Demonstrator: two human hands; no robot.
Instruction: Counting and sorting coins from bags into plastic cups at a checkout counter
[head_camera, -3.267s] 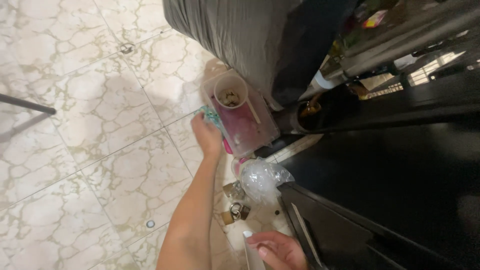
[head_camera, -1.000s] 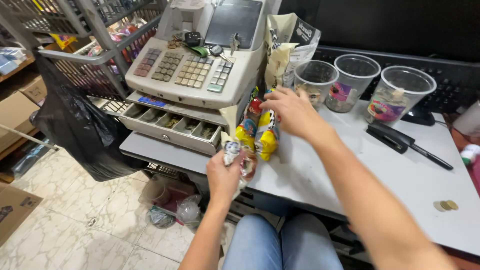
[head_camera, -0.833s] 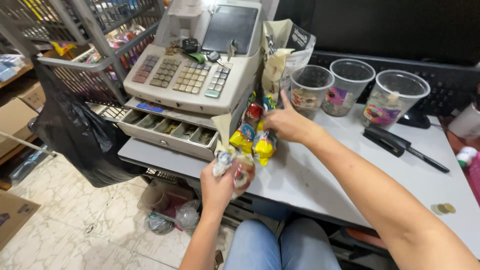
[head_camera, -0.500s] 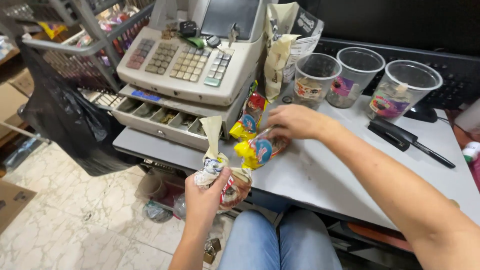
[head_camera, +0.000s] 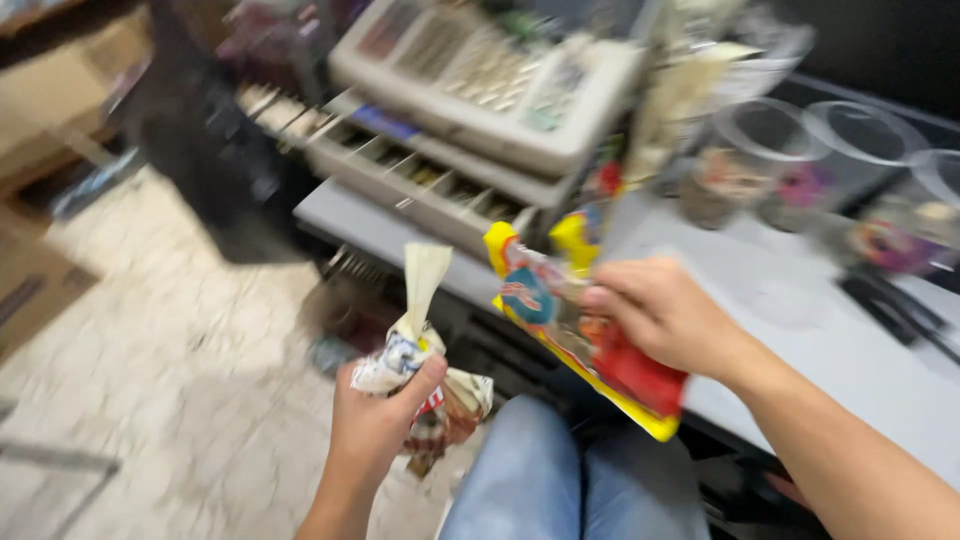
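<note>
The left hand (head_camera: 375, 425) has its grip closed around a small bunch of cream wrapped packets (head_camera: 425, 345), held low above the knees. The right hand (head_camera: 665, 315) pinches a yellow and red snack packet (head_camera: 575, 335) in front of the counter (head_camera: 800, 330), beside the cash register (head_camera: 490, 75). The picture is blurred, so details are perhaps uncertain. To do this well, keep both grips firm and bring the packets together slowly.

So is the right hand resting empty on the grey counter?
No, the right hand is lifted off the counter and grips a yellow and red snack packet.
</note>
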